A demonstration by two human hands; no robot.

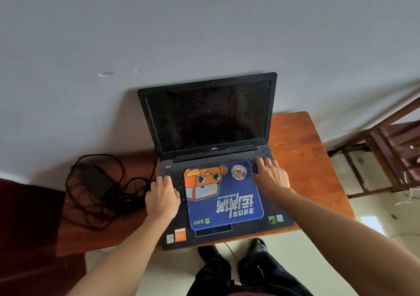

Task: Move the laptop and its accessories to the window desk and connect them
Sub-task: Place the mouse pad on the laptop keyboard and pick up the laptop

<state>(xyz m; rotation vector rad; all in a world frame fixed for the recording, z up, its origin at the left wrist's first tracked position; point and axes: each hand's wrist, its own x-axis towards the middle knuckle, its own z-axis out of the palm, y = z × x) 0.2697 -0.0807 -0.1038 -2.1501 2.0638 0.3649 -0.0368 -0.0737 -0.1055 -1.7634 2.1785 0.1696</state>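
Hands flat on open black laptop (211,150), blue printed mousepad (223,195) atop keyboard: left hand (162,199) and right hand (271,177) fingers spread, gripping nothing. Black charger with tangled cable (96,183) beside, unconnected; task looks barely begun.

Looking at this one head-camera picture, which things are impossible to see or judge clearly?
- Most laptop keys, head view: covered by the blue mouse pad and both hands.
- Where the charger cable ends, whether plugged in: the tangle runs behind the left hand.
- Whether the right hand has any grip on the laptop: fingers lie flat, undersides hidden.
- Sticker text by the touchpad: too small.
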